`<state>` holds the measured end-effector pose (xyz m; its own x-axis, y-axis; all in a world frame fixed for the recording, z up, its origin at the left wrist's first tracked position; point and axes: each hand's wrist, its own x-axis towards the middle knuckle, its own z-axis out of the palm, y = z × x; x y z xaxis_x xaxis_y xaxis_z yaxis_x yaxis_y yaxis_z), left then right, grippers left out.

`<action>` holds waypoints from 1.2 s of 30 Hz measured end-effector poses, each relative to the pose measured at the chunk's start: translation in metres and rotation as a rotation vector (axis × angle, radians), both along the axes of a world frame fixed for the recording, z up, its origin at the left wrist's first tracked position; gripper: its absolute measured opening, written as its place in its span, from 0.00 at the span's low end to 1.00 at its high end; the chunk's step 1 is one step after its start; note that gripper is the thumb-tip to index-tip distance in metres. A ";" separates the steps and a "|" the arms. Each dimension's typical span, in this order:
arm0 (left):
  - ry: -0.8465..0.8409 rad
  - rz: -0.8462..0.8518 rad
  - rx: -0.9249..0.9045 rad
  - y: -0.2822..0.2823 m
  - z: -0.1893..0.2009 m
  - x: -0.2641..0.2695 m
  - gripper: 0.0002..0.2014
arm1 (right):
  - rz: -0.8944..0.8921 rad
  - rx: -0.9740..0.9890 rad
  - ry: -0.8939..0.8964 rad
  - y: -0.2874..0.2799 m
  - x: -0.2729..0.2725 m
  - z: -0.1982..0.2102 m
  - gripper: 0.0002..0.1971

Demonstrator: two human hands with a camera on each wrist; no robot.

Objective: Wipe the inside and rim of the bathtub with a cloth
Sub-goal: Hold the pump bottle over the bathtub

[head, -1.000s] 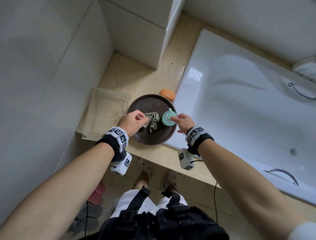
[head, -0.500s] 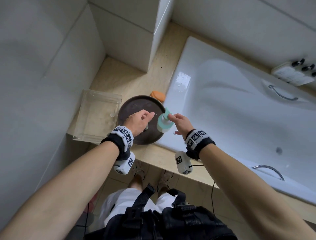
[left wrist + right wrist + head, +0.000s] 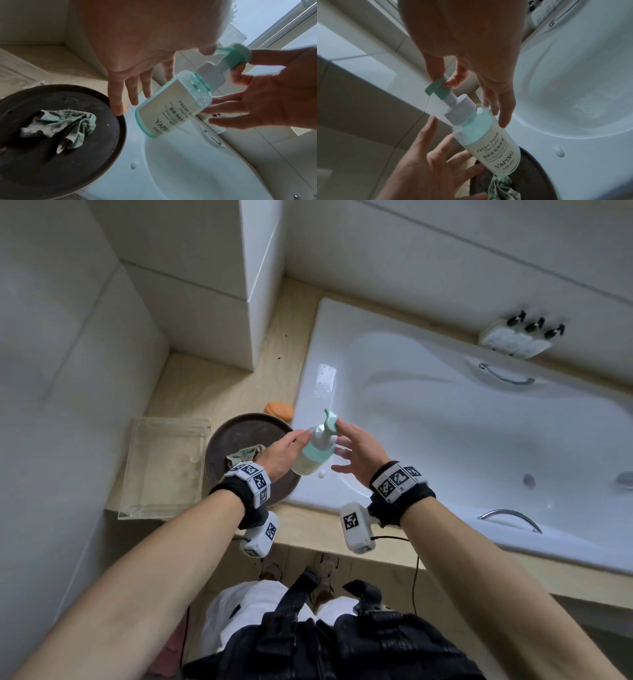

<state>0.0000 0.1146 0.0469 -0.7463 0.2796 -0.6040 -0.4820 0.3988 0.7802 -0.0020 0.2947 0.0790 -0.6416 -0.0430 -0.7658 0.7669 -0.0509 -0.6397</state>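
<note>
A crumpled green cloth (image 3: 245, 455) (image 3: 60, 125) lies on a dark round plate (image 3: 239, 433) (image 3: 51, 169) on the beige ledge left of the white bathtub (image 3: 445, 440). Above the tub's near-left rim a teal foam pump bottle (image 3: 313, 455) (image 3: 171, 108) (image 3: 491, 142) hangs tilted. My right hand (image 3: 356, 450) (image 3: 471, 67) pinches its pump head between thumb and forefinger. My left hand (image 3: 284, 451) (image 3: 130, 81) is beside the bottle's body with fingers straight and spread; whether it touches is unclear. A white foam blob (image 3: 322, 474) (image 3: 558, 152) sits on the rim.
A clear plastic tray (image 3: 164, 467) stands left of the plate and an orange soap (image 3: 279, 410) behind it. A tiled column (image 3: 263, 285) rises at the back. The tub has two chrome handles (image 3: 507, 374) (image 3: 510, 517), a drain (image 3: 529, 481) and a rack of bottles (image 3: 517, 337).
My left hand let go of the cloth and moved to the bottle. My right hand lifted the bottle off the plate and tilted it over the tub rim.
</note>
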 end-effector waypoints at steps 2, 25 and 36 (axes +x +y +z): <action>-0.031 -0.016 0.034 0.010 0.004 -0.002 0.32 | -0.040 -0.031 0.013 0.007 0.004 0.010 0.23; -0.060 0.027 0.046 0.236 0.068 0.006 0.21 | -0.145 -0.344 0.048 0.213 0.043 0.030 0.46; -0.130 0.130 0.120 0.320 0.073 0.019 0.22 | -0.142 -0.355 0.005 0.280 0.041 0.041 0.44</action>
<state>0.0189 0.4351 0.1199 -0.6987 0.2613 -0.6659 -0.6232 0.2348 0.7460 0.0386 0.5750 0.1205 -0.6637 -0.2154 -0.7163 0.7334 -0.3755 -0.5666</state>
